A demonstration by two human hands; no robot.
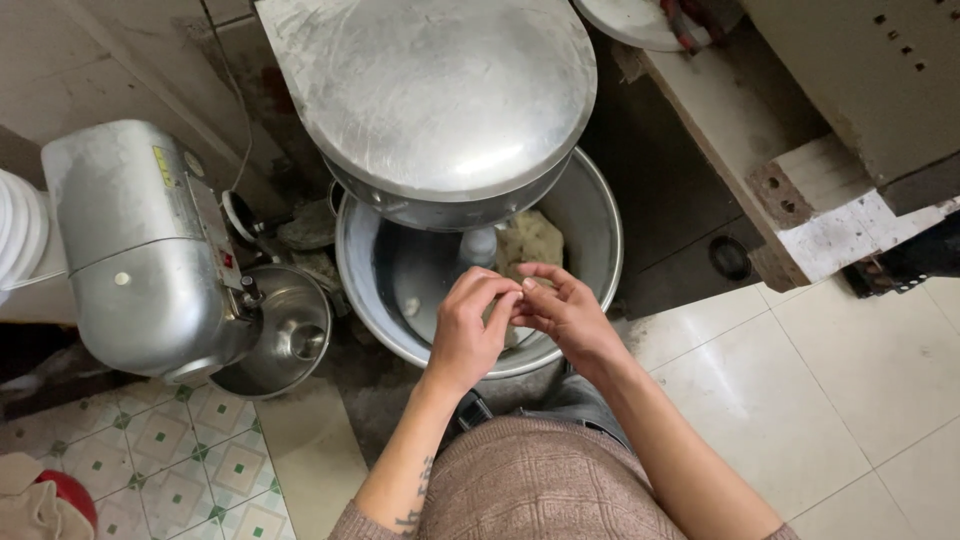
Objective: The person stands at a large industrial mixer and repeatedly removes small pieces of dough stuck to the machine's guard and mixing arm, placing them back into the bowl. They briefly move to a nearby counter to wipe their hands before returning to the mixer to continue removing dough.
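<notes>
Hands meet over the big metal bowl (585, 215): left hand (468, 325) and right hand (562, 310) pinch a small bit of dough (512, 333) together. More dough (528, 240) sits inside. A yellow sticker (162, 166) is on the small mixer (140, 250).

The floor (850, 400) is pale tile on the right and green-patterned tile (170, 450) on the left. On it stand a big steel mixer (440, 100) with its bowl (590, 210), a smaller mixer (140, 250) with a small bowl (290, 335), and perhaps bricks (820, 200) at the right
</notes>
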